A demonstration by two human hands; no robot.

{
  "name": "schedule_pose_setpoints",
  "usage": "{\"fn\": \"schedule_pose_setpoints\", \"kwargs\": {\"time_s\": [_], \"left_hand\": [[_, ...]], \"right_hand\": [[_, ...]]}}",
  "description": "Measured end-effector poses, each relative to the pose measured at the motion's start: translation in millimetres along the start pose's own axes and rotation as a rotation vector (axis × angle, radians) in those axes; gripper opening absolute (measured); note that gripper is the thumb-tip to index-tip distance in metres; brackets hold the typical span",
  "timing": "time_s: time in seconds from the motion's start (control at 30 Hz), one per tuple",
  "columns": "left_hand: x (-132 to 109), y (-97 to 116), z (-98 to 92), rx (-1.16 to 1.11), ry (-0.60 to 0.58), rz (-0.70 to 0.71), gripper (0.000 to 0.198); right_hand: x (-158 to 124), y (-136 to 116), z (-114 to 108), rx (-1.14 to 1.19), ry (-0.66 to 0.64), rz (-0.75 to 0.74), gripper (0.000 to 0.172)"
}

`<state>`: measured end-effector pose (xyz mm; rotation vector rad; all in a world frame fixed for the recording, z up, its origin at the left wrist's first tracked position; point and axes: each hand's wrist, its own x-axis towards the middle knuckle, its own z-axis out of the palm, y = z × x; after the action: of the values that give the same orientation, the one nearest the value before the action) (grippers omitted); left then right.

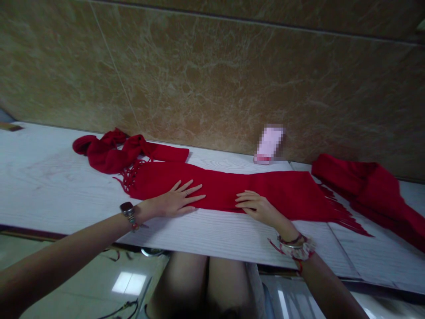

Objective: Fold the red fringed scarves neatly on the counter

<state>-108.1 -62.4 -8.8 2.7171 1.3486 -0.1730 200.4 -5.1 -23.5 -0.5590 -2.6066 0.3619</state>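
Pressing flat on the spread red scarf [219,188]: left hand [175,201], right hand [257,207], fingers loose, gripping nothing. No fold yet. Bunched scarf [106,155] left of it, crumpled scarf [372,190] right.

Crumpled scarf [106,153], pink box [268,146] and red cloth [372,190] sit on the table [49,177].
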Motion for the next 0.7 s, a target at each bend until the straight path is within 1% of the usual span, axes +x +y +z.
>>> {"fn": "schedule_pose_setpoints", "kwargs": {"time_s": [0.1, 0.2, 0.27, 0.33, 0.43, 0.5, 0.6, 0.7], "left_hand": [[-1, -1, 1.9, -0.032, -0.030, -0.041, 0.050], [1, -2, -0.5, -0.052, -0.058, -0.049, 0.048], [6, -2, -4.2, -0.053, -0.052, -0.046, 0.046], [17, 0, -9.5, -0.045, -0.014, -0.029, 0.045], [42, 7, -17.4, -0.037, 0.048, 0.015, 0.044], [60, 12, -19.8, -0.038, 0.053, 0.019, 0.045], [80, 14, -16.8, -0.032, 0.030, -0.011, 0.047], [86, 10, -8.8, -0.024, 0.041, -0.034, 0.047]], "right_hand": [[-1, 0, 0, -0.009, 0.004, 0.001, 0.029], [-2, -2, -2, 0.004, -0.066, 0.018, 0.031], [-1, -3, -3, 0.029, -0.103, 0.028, 0.032], [0, -5, -4, 0.062, -0.120, 0.029, 0.033], [1, -5, -5, 0.100, -0.128, 0.034, 0.034], [0, -5, -8, 0.094, -0.123, 0.058, 0.034], [-5, -4, -13, -0.026, -0.102, 0.122, 0.043], [-18, 1, -13, -0.218, -0.060, 0.225, 0.058]]}}
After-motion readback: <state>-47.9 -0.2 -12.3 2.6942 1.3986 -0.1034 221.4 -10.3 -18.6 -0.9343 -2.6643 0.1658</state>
